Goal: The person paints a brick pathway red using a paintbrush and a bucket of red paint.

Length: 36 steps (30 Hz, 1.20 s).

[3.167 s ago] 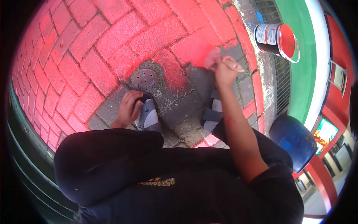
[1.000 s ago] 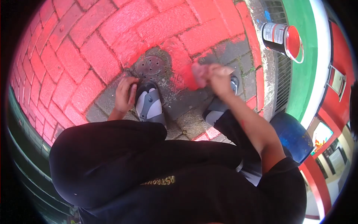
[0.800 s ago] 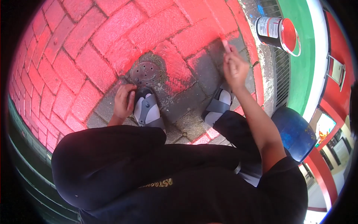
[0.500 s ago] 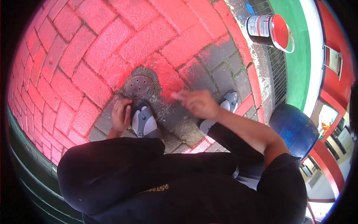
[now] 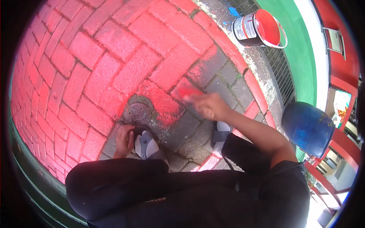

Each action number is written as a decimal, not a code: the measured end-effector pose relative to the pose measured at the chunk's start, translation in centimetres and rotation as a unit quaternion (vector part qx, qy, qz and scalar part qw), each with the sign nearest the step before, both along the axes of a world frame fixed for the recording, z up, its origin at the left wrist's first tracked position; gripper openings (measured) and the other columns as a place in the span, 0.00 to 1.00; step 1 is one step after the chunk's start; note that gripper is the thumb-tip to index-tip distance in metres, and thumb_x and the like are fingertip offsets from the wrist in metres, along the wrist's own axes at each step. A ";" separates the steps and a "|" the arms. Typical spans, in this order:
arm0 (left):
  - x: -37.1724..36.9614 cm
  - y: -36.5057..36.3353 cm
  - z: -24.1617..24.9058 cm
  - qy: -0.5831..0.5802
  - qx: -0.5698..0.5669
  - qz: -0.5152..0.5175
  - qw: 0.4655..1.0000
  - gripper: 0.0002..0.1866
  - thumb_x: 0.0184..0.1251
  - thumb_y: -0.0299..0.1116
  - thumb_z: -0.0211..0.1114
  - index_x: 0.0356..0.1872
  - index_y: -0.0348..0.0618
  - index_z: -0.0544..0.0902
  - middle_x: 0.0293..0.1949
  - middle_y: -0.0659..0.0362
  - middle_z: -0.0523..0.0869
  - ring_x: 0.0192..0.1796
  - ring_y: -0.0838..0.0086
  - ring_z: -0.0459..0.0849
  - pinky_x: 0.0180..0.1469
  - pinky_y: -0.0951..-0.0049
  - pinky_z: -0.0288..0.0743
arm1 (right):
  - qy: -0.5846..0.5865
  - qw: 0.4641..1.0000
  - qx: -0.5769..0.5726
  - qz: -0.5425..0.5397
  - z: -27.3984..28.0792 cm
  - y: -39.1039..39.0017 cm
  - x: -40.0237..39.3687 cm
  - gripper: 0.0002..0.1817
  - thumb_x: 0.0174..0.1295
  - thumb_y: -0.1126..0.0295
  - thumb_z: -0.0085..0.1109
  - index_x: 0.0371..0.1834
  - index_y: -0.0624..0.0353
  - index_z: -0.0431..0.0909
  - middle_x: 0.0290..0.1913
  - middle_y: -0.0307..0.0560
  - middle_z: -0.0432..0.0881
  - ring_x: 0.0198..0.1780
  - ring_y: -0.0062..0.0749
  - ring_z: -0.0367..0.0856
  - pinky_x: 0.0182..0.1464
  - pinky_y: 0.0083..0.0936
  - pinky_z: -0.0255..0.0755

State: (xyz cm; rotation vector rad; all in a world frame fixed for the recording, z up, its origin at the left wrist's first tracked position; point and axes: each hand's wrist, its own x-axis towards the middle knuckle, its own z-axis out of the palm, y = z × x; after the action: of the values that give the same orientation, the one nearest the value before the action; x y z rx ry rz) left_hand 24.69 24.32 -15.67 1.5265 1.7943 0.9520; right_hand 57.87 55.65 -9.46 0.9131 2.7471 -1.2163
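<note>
My right hand (image 5: 211, 106) is closed round what looks like a paintbrush (image 5: 187, 98), blurred by motion, its tip against a freshly red patch of paving brick (image 5: 182, 86). Grey unpainted bricks (image 5: 228, 74) lie just beyond and below it. Beside my left shoe (image 5: 146, 146), my left hand (image 5: 124, 140) hangs low with loosely bent fingers and nothing visible in it. A round cover with holes (image 5: 137, 113) sits in the paving just above that hand. Wet-looking red paint surrounds much of the cover.
A bucket of red paint (image 5: 245, 28) stands at the upper right, by a drain grate (image 5: 281, 66). Lower down on the right is a blue barrel (image 5: 308, 129). Red-painted bricks (image 5: 114, 40) spread across the left, and a green strip (image 5: 296, 49) runs behind the bucket.
The view has shifted, so the paving and cover sit lower. My right hand has moved with the brush away from the cover, onto a brick that now shows fresh red.
</note>
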 end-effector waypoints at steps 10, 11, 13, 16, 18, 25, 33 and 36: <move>0.6 -0.9 0.8 0.019 -0.037 0.012 0.999 0.08 0.73 0.20 0.58 0.49 0.35 0.81 0.44 0.47 0.85 0.44 0.55 0.84 0.46 0.62 0.78 | 0.061 0.963 0.064 -0.256 -3.5 13.3 3.7 0.09 0.66 0.64 0.57 0.30 0.53 0.83 0.35 0.46 0.90 0.34 0.35 0.88 0.40 0.33 0.80; 0.6 -1.3 0.7 0.032 -0.032 0.016 0.999 0.08 0.74 0.20 0.58 0.49 0.35 0.81 0.44 0.48 0.85 0.44 0.57 0.84 0.45 0.63 0.77 | 0.051 0.971 0.131 -0.191 -3.0 11.6 3.2 0.10 0.66 0.64 0.56 0.29 0.50 0.83 0.32 0.45 0.89 0.33 0.40 0.88 0.38 0.38 0.81; 1.0 -2.1 1.0 0.033 -0.039 0.027 0.998 0.08 0.74 0.20 0.58 0.49 0.35 0.81 0.44 0.48 0.84 0.44 0.56 0.84 0.45 0.63 0.77 | 0.013 0.983 0.162 -0.079 -2.0 7.1 2.2 0.09 0.64 0.64 0.56 0.29 0.47 0.84 0.32 0.44 0.89 0.35 0.48 0.88 0.40 0.44 0.82; 1.8 -2.2 1.9 0.057 -0.040 0.047 0.996 0.08 0.74 0.20 0.57 0.49 0.35 0.81 0.44 0.47 0.84 0.44 0.54 0.84 0.46 0.61 0.77 | 0.031 0.995 0.032 0.087 1.3 3.2 1.5 0.08 0.63 0.65 0.56 0.32 0.49 0.85 0.37 0.46 0.91 0.41 0.45 0.91 0.45 0.40 0.84; 2.2 -2.4 2.1 0.074 -0.033 0.045 0.996 0.08 0.74 0.20 0.57 0.49 0.34 0.81 0.43 0.46 0.84 0.44 0.53 0.84 0.46 0.60 0.77 | 0.128 0.991 -0.028 0.035 2.5 5.1 1.7 0.08 0.63 0.67 0.55 0.33 0.52 0.85 0.38 0.47 0.91 0.41 0.41 0.91 0.44 0.37 0.84; 3.0 -2.0 1.9 0.044 -0.033 0.082 0.995 0.08 0.74 0.20 0.57 0.50 0.34 0.81 0.43 0.46 0.84 0.44 0.52 0.84 0.46 0.59 0.77 | 0.231 0.887 0.115 -0.382 13.0 22.7 8.8 0.09 0.61 0.78 0.67 0.29 0.57 0.76 0.41 0.43 0.86 0.40 0.29 0.86 0.41 0.30 0.84; 4.0 -3.1 2.8 0.052 -0.023 0.120 0.991 0.08 0.76 0.21 0.57 0.51 0.34 0.80 0.43 0.48 0.83 0.40 0.59 0.81 0.45 0.64 0.75 | 0.148 0.862 0.063 -0.481 8.3 32.8 13.9 0.14 0.56 0.72 0.76 0.27 0.51 0.74 0.31 0.34 0.81 0.35 0.24 0.83 0.34 0.28 0.80; 4.8 -3.6 3.5 0.069 -0.030 0.143 0.987 0.09 0.77 0.22 0.56 0.52 0.34 0.80 0.43 0.48 0.83 0.40 0.60 0.81 0.45 0.65 0.75 | 0.060 0.881 0.104 -0.457 5.1 34.3 12.7 0.15 0.55 0.72 0.77 0.27 0.52 0.74 0.30 0.34 0.80 0.34 0.24 0.82 0.35 0.28 0.79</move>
State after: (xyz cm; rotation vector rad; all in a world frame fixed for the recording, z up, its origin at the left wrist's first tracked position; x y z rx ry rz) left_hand 29.48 20.73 -12.20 1.3505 2.1641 0.9323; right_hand 70.58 89.92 -4.38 2.4018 2.5761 -1.0166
